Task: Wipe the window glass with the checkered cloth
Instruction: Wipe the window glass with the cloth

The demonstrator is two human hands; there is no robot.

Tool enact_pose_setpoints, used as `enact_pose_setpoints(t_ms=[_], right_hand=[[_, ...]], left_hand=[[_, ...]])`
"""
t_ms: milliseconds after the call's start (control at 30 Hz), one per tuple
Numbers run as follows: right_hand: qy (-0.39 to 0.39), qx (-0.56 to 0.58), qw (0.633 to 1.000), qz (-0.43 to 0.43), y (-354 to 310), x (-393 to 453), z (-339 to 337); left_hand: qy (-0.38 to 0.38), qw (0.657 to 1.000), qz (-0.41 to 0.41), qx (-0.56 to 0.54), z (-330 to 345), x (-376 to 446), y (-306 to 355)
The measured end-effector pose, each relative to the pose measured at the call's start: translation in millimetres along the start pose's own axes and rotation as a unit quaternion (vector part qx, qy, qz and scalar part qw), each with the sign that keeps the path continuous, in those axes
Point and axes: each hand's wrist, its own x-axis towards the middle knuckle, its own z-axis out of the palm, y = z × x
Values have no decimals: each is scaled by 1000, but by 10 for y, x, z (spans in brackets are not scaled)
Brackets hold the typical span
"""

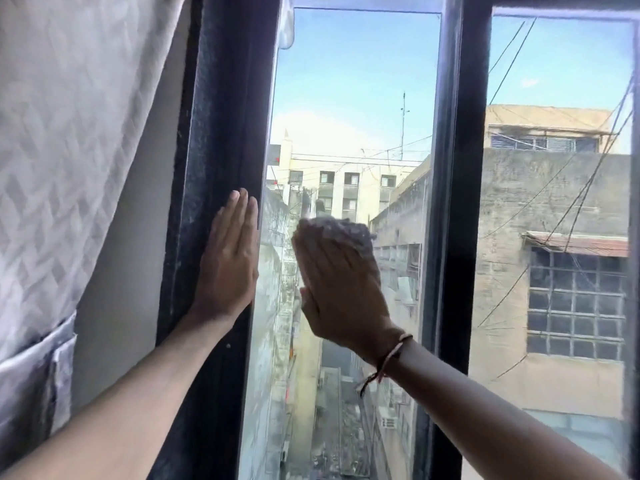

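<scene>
The right hand (337, 289) lies flat against the window glass (353, 98) of the narrow middle pane, fingers together and pointing up, pressing a bunched pale cloth (341, 227) to the pane under the fingertips; only a crumpled edge shows above the fingers, so its checkered pattern cannot be made out, though it is presumably the task's cloth. The flat palm spreads pressure across the wad, which suits a broad wiping stroke. The left hand (230, 261) holds nothing: it rests open, fingers together, on the dark window frame (214, 133) at the pane's left edge, probably to brace the body and steady the sash against the push. A thread bracelet (384, 362) circles the right wrist. A white curtain (69, 133) hangs drawn aside at the left, clear of the glass. The lower pane looks streaky.
</scene>
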Motion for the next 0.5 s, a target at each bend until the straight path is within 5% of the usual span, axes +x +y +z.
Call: enact_pose_setpoints(t_ms=[167,500], right_hand=[[-60,29,997,-43,464,-1029,-26],[58,146,986,60,329,-1006,-493]], left_hand=[[-33,999,-16,-19,14,-84,40],[-165,984,-53,-50,-613,-261,304]])
